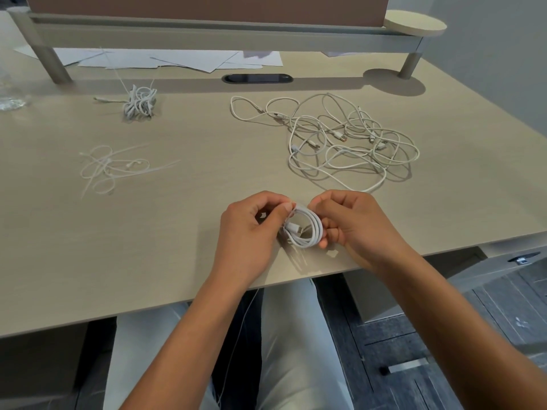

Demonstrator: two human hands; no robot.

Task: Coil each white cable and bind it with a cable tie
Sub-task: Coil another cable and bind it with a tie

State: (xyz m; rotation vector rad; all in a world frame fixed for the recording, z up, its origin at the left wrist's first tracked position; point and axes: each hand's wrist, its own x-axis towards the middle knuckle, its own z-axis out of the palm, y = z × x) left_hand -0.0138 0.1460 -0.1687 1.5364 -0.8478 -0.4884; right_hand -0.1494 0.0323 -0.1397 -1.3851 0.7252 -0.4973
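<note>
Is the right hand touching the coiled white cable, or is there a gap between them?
Touching. The head view shows the right hand holding the coiled white cable, its fingers curled around the coil's right side.

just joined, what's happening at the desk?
A person holds a small coiled white cable between both hands just above the near edge of the beige wooden desk: left hand pinches its upper left side, right hand grips its right side. A thin tie tail appears to hang below the desk edge. A tangled pile of loose white cables waits at right, spare translucent cable ties lie at left, and one bound white bundle sits further back.
</note>
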